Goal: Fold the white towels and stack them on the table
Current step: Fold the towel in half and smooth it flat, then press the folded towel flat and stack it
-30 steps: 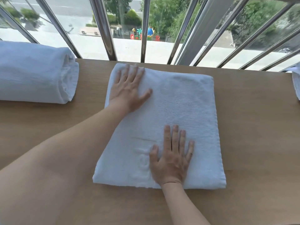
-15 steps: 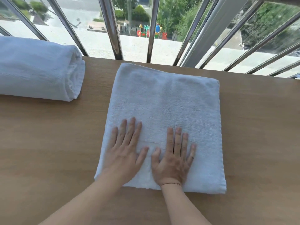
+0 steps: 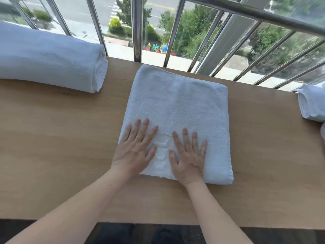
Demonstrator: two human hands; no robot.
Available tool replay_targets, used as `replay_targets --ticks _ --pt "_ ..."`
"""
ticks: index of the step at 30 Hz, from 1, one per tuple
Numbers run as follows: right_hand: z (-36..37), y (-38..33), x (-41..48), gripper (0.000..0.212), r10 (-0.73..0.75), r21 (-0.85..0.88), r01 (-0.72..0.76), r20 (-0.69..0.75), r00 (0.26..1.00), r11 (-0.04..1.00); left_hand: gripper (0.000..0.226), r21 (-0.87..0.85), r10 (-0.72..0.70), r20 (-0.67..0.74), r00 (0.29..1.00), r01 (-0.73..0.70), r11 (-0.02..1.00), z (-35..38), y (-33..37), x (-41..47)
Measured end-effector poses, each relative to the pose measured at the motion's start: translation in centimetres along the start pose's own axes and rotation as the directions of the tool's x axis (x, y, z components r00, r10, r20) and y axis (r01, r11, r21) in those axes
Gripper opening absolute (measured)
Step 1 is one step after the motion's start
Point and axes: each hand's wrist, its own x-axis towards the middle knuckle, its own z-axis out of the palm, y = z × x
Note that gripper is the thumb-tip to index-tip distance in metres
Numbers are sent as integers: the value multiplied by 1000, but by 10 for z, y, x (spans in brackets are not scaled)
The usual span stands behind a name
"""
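A folded towel [image 3: 177, 110] is laid at the middle of the bench [image 3: 52, 147], its far edge close to the bench's far edge. The left hand [image 3: 135, 148] and right hand [image 3: 189, 155] are pressed flat on its near part, side by side, fingers straight and spread, nothing being gripped; the left hand's heel is placed over the towel's near left corner. An embossed pattern [image 3: 161, 152] is seen between the hands. A towel roll [image 3: 49, 59] is laid at the far left corner, well apart. A towel pile [image 3: 311, 104] is seen at the right edge. A railing [image 3: 137, 29] is seen beyond the far edge
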Motion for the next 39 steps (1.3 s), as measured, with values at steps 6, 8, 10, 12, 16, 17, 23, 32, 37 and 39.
replay_targets --ticks 6,8,10,12,16,17,23,32,37,39 --pt "-7 7 -22 59 548 37 -554 99 830 832 63 59 73 -56 996 -70 996 7 -21 -36" --pt "-7 -9 -29 61 459 54 -466 106 882 883 64 62 151 -102 983 -145 987 9 -24 -46" --pt "-1 -16 -48 63 222 47 -227 87 971 973 70 68 258 -112 960 -252 965 11 -31 -56" --pt "3 -10 -66 72 57 1 -57 93 994 998 76 68 333 -113 936 -328 942 12 -42 -63" --pt "4 11 -76 84 -36 -156 52 105 994 986 64 -23 353 -232 906 -368 929 7 -57 -65" --pt "3 12 -74 83 -35 -167 54 110 993 984 60 -27 360 -269 893 -381 924 5 -57 -63" --pt "-22 -11 -63 68 82 -58 -80 27 996 995 62 -157 285 -368 885 -361 919 -19 -46 -57" --pt "-85 0 -25 38 160 176 -138 -118 980 975 91 -562 -40 -188 981 -75 824 -44 -59 -31" --pt "-120 19 16 21 114 186 -90 -122 986 978 61 -680 -146 -194 970 -26 733 -57 -57 7" --pt "-133 27 37 25 86 204 -66 -91 992 977 44 -714 -228 -193 954 22 699 -60 -52 24"
